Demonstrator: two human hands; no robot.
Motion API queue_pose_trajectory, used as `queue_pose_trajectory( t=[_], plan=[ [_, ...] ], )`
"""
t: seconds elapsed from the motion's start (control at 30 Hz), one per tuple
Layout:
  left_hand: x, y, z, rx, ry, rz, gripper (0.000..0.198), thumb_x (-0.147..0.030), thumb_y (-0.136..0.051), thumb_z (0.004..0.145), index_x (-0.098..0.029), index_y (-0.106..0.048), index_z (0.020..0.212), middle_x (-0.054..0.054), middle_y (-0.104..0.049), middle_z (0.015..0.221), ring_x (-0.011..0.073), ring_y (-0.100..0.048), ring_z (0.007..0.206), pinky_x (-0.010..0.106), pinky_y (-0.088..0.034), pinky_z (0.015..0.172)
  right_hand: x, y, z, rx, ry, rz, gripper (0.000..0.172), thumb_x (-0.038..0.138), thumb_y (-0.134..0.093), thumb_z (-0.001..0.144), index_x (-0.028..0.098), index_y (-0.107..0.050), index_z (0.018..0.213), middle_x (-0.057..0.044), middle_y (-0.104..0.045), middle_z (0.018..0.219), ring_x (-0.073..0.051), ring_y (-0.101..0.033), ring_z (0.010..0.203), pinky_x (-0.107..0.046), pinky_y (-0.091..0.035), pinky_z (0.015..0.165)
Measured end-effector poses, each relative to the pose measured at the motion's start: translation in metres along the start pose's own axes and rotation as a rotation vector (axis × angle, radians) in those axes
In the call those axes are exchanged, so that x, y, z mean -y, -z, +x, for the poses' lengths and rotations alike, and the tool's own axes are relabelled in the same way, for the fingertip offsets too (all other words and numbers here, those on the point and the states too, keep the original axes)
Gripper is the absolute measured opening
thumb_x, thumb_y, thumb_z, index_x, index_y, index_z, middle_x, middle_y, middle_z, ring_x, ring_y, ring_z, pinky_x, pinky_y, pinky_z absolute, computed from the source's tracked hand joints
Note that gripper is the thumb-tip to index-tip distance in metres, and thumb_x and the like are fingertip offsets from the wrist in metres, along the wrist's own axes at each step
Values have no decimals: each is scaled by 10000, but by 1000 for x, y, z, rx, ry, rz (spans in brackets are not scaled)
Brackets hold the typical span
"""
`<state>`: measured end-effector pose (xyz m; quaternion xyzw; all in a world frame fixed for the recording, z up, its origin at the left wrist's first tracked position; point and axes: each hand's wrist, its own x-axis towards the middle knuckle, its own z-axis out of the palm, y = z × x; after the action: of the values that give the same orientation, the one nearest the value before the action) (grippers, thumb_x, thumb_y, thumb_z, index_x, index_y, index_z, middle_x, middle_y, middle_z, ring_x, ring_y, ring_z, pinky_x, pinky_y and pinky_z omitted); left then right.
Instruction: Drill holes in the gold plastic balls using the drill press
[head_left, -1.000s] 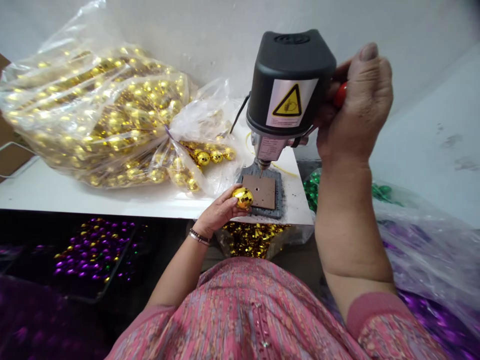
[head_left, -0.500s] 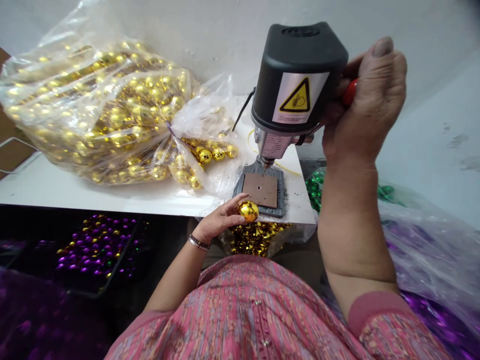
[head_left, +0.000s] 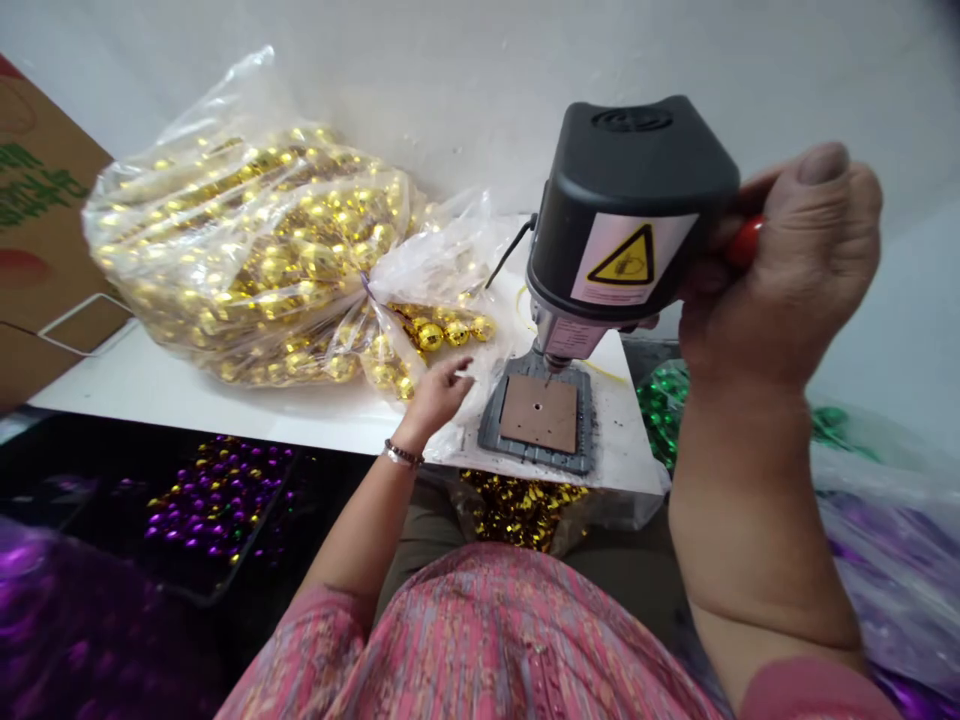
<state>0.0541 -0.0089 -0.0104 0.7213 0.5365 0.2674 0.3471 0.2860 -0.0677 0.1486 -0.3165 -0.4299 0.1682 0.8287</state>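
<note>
A black-headed bench drill press [head_left: 626,210] stands on the white table, its thin bit just above a brown square pad [head_left: 538,414] on a grey base [head_left: 487,430]. My right hand [head_left: 787,260] is closed around the drill's red lever knob [head_left: 746,242]. My left hand [head_left: 439,395] rests at the mouth of a clear plastic bag [head_left: 450,255], fingers apart and holding nothing. Shiny gold balls [head_left: 431,337] lie in that bag just beyond my fingers. A larger clear bag [head_left: 247,260] packed with gold balls sits to the left.
Below the table edge are a dark tray of purple and gold beads [head_left: 217,495] and a heap of gold beads [head_left: 517,510]. Green beads [head_left: 664,410] lie to the right. Cardboard [head_left: 45,220] stands at the far left, beside the wall.
My left hand no longer holds the faceted gold ball, which is out of sight, and has moved left to the bag. My right hand stays on the red knob. The view has shifted.
</note>
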Motion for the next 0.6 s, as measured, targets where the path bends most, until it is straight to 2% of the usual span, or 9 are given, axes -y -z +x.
queue_pose_trajectory(
  t=[0.07,0.1,0.17,0.27,0.33,0.4,0.47,0.6],
  plan=[
    [-6,11,28,-189,-33,285,448,-107,-486,888,-93,-666,1299,181,-680,1317,275,-635,1207,411,-503,1051,0,1,-1,39,28,28,293,282,-420,959,172,-620,776,131,-531,526,58,-425,421,-160,-151,450],
    [-9,17,40,-240,-37,408,468,-97,-463,895,-101,-652,1323,187,-651,1361,291,-605,1263,412,-487,1066,0,2,-2,53,44,29,288,282,-421,960,173,-626,789,135,-543,537,63,-431,432,-161,-153,458],
    [-12,26,61,-254,21,609,491,-126,-447,921,-131,-605,1386,188,-617,1408,319,-584,1293,423,-477,1060,0,4,-2,63,68,7,282,301,-428,957,173,-635,813,135,-551,553,69,-433,447,-171,-151,472],
    [-11,33,80,-96,216,792,457,-244,-430,977,-110,-581,1388,229,-657,1325,354,-625,1213,458,-491,994,-1,4,-1,62,92,-43,279,326,-433,953,196,-649,834,131,-528,559,69,-426,454,-164,-160,468],
    [-8,33,84,9,276,839,438,-318,-428,992,-105,-627,1318,235,-704,1229,363,-660,1146,459,-504,950,-1,4,-2,52,99,-70,286,340,-430,954,205,-647,825,119,-495,556,63,-421,449,-146,-186,445],
    [-3,29,81,65,217,859,421,-347,-436,990,-138,-656,1281,208,-732,1178,352,-684,1104,433,-511,925,0,2,-3,27,91,-99,297,352,-428,963,195,-626,808,98,-469,565,49,-416,447,-143,-221,413],
    [2,25,75,124,95,843,414,-337,-439,988,-175,-649,1307,176,-742,1180,324,-696,1084,393,-512,914,1,0,-4,-1,83,-114,301,353,-429,975,187,-596,788,73,-454,586,32,-412,456,-158,-242,391],
    [10,17,61,247,-65,670,481,-320,-587,917,-196,-608,1381,135,-748,1177,276,-704,1030,328,-512,882,4,-3,-5,-31,91,-151,313,337,-414,984,199,-556,741,49,-415,590,15,-392,462,-168,-246,389]
  ],
)
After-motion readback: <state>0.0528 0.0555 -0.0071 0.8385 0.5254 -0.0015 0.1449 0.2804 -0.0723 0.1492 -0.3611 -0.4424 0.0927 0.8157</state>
